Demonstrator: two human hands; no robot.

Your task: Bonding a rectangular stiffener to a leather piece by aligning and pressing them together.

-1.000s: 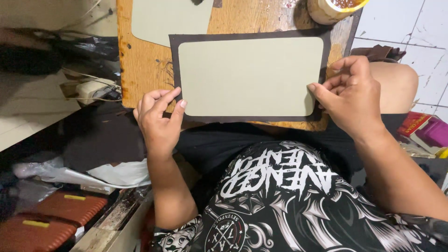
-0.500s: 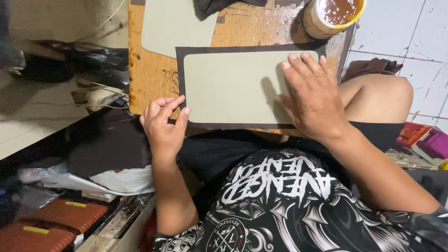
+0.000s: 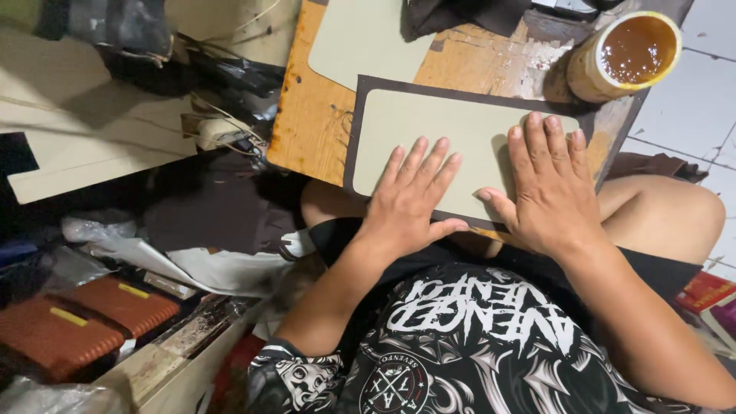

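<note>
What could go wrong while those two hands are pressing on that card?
The open tub of brown glue stands close to the right hand, at the board's corner; a bump might tip it. The pale card could slide askew on the dark sheet under the left hand, leaving an uneven border. The sheet's near edge overhangs the board above the lap, so pressing there might bend it.

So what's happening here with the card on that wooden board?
A person sits with a wooden board across the lap and has both hands flat on a pale green card. The card lies on a larger dark sheet, which shows as a border around it. The left hand presses the card's near middle, the right hand its right end, fingers spread. A second pale card lies further up the board, and an open can of brown glue-like liquid stands at the board's far right corner.
</note>
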